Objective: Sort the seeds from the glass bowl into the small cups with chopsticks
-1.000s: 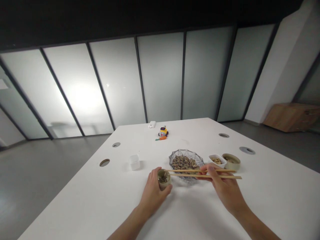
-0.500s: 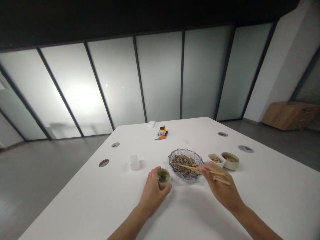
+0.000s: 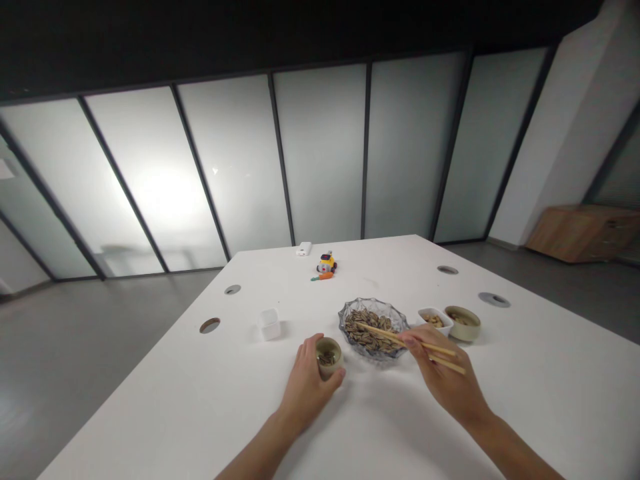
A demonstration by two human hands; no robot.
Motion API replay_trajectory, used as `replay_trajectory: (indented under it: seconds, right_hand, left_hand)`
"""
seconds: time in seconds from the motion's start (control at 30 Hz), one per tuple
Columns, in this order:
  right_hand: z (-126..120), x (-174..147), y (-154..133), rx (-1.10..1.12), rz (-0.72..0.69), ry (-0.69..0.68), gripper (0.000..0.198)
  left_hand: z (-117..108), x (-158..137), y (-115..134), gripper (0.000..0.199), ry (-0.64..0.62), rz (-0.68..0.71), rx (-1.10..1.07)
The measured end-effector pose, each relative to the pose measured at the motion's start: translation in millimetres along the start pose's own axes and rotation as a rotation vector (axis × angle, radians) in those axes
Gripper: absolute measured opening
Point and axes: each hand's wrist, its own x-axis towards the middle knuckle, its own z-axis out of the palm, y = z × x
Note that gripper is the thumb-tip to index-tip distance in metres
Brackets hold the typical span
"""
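Note:
My left hand is wrapped round a small pale-green cup, which has some sunflower seeds at its bottom. My right hand grips a pair of wooden chopsticks. Their tips reach into a scalloped clear glass bowl that holds many striped sunflower seeds. Whether a seed is pinched between the tips is too small to tell. The cup stands just left of the glass bowl, on its near side.
Right of the bowl are a white square dish of brownish pieces and a second greenish cup. A clear plastic box stands left. Farther back on the white table are a toy car, a toy carrot and a white box-shaped device.
The chopstick tips have shifted slightly right within the seeds of the glass bowl. My left hand keeps its hold on the cup. The whole view has moved a little.

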Motion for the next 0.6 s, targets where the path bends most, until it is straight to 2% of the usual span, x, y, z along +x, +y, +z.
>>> replay_trajectory:
  seconds: [0.23, 0.6]
  right_hand:
    - [1.5, 2.4, -2.4, 0.082, 0.01, -0.113, 0.027]
    - [-0.3, 2.4, -2.3, 0.035, -0.088, -0.026, 0.018]
  left_hand:
    - [1.2, 0.1, -1.6, 0.068, -0.018, 0.002, 0.014]
    - [0.0, -0.2, -0.3, 0.068, -0.027, -0.01, 0.013]
